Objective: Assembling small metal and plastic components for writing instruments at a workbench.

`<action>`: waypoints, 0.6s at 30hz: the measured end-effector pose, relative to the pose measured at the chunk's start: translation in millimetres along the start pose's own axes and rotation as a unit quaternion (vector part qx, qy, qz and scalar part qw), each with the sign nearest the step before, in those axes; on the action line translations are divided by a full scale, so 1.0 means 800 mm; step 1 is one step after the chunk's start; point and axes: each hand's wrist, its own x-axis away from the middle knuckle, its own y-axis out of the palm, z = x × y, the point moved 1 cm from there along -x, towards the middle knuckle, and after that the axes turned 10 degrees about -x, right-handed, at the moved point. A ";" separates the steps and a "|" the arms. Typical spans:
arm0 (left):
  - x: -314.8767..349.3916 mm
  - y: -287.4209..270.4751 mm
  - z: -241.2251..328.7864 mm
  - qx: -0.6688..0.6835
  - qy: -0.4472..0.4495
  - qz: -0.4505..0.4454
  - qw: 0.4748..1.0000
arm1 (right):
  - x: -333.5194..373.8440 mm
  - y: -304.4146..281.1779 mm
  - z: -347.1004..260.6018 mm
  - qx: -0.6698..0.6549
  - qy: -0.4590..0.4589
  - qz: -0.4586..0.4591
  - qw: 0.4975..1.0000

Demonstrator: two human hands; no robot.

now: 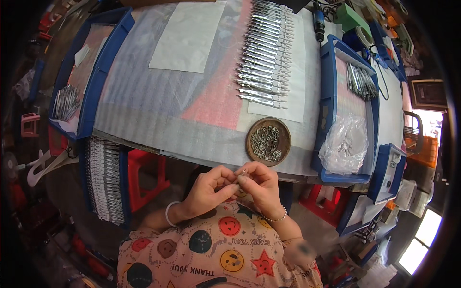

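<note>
Brought together just short of the near edge of the counter (144, 111), fingertips meeting: left hand (210, 192) and right hand (261, 189). Pinched between right thumb and forefinger, one small silvery piece (244, 171), with a glinting end directed away from the body; too covered by fingers to read the long axis surely. Hard to say whether the left fingertips also grip it.

Just beyond the right hand, one round brown bowl (286, 140) of small metal parts (265, 141), jumbled every which way, too many to count.

Farther beyond, one row of slim silvery tools (267, 61), roughly twenty, too crowded at the far end for an exact count; laid nearly parallel, long axes left to right, thin tips toward the left. Partly beneath, one white sheet (298, 79).

Well right of the hands, one long blue tray (327, 91) with one metal bundle (360, 81) and one clear plastic bag (343, 146). Well left, another blue tray (103, 67) with one more bundle (66, 102).
</note>
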 end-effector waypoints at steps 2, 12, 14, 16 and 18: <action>-0.001 0.001 0.005 0.040 -0.009 -0.017 0.999 | 0.000 -0.002 0.000 -0.006 0.009 0.003 1.000; -0.008 0.003 -0.002 0.149 -0.068 -0.080 0.983 | -0.005 0.000 -0.008 -0.072 0.076 0.024 0.994; -0.009 0.005 -0.002 0.152 -0.072 -0.082 0.982 | -0.005 -0.002 -0.009 -0.078 0.085 0.023 0.993; -0.011 0.007 -0.002 0.154 -0.077 -0.085 0.981 | -0.005 -0.003 -0.010 -0.083 0.093 0.023 0.992; -0.013 0.009 -0.002 0.174 -0.096 -0.088 0.976 | -0.006 -0.004 -0.010 -0.079 0.099 0.031 0.991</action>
